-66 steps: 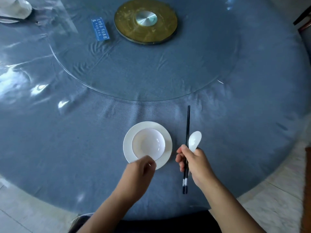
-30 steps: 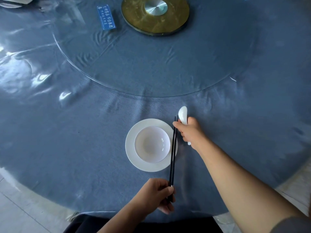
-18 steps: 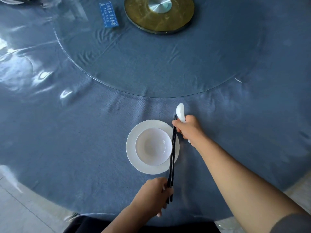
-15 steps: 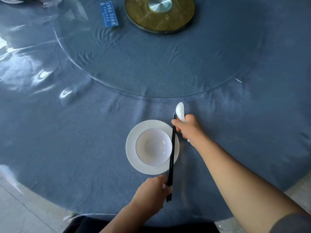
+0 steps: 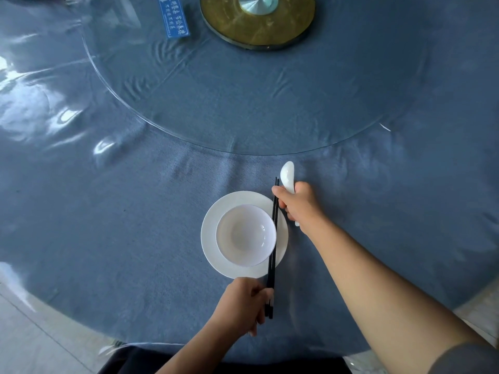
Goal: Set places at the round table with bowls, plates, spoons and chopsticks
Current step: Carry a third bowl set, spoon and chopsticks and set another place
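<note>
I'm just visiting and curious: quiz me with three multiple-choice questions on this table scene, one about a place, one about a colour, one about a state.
1. Where does the bowl sit?
A) on the plate
B) on a tray
C) on a stool

2. What colour are the chopsticks?
A) white
B) black
C) red

3. What state is the spoon in?
A) lying in the bowl
B) gripped in the right hand
C) broken in two

Answers:
1 A: the bowl rests in the middle of the plate.
2 B: they show as two black sticks across the plate's right edge.
3 B: the right hand's fingers curl round its handle.
</note>
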